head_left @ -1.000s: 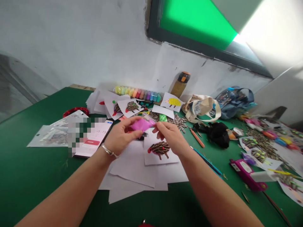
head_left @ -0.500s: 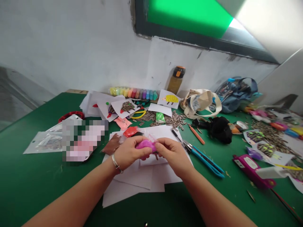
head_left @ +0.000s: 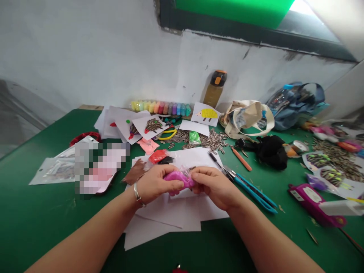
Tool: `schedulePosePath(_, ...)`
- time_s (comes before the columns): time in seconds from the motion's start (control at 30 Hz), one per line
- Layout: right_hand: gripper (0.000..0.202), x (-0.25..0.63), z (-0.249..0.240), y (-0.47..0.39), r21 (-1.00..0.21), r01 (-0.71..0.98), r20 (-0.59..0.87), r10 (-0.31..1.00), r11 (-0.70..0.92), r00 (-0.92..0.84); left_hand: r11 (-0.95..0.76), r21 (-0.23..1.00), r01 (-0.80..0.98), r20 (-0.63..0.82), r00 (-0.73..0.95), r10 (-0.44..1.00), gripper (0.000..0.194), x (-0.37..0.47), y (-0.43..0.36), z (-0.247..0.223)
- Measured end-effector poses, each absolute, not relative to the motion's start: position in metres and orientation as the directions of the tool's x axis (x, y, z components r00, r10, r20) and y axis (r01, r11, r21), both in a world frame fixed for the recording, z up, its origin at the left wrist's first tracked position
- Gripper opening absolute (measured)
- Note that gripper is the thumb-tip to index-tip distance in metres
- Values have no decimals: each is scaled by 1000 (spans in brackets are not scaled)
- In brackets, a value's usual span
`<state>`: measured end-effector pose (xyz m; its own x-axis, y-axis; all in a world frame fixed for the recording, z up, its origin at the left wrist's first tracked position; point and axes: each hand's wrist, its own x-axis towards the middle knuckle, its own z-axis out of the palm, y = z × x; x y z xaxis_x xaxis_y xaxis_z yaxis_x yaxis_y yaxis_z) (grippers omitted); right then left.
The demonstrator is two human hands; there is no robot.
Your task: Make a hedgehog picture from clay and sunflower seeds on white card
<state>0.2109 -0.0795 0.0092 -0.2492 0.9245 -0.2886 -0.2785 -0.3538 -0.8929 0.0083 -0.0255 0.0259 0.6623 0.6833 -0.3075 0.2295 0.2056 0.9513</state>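
Over a stack of white papers [head_left: 182, 216], both hands are on a bag of purple clay [head_left: 178, 178]. My left hand [head_left: 156, 184] is closed round the bag's left side, its thumb along the front. The fingers of my right hand [head_left: 212, 184] pinch the clear plastic at the bag's right end. Just behind the hands lie a red clay packet [head_left: 158, 156] and a black one [head_left: 166, 160]. A brown clay packet [head_left: 135, 171] rests left of them, near my left hand.
Sunflower seeds [head_left: 214, 141], a green packet [head_left: 194, 137] and hedgehog pictures [head_left: 152, 127] lie behind. Blue tweezers [head_left: 256, 195] and an orange pen [head_left: 241, 159] are at right, before a black cloth [head_left: 273, 151]. A bottle [head_left: 215, 89] stands by the wall.
The camera view has shifted slightly. The purple bag is turned a little, with more clear plastic showing at its right end, and my right hand has moved slightly right.
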Motion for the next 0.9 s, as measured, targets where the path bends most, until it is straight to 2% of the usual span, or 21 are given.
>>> schedulePosePath(0.13,12,216,8,-78,-835,-326,-333,879,-442,-340,139,958,250,-279,713,643,29,7,-25,27)
schedulePosePath(0.3,16,219,9,-79,-827,-298,-311,829,-477,-464,238,948,213,-314,755,575,34,7,-27,26)
schedulePosePath(0.5,22,213,6,-81,-917,-165,-276,874,-364,-399,162,964,212,-267,778,569,28,9,-29,32)
schedulePosePath(0.67,27,213,8,-82,-896,-173,-294,838,-409,-459,111,951,289,-297,748,594,27,6,-30,36)
schedulePosePath(0.77,35,213,10,-83,-895,-131,-318,816,-427,-483,20,932,362,-292,717,633,27,5,-31,38)
schedulePosePath(0.9,41,211,9,-85,-862,-97,-370,748,-498,-550,-188,875,445,-213,703,678,26,6,-34,41)
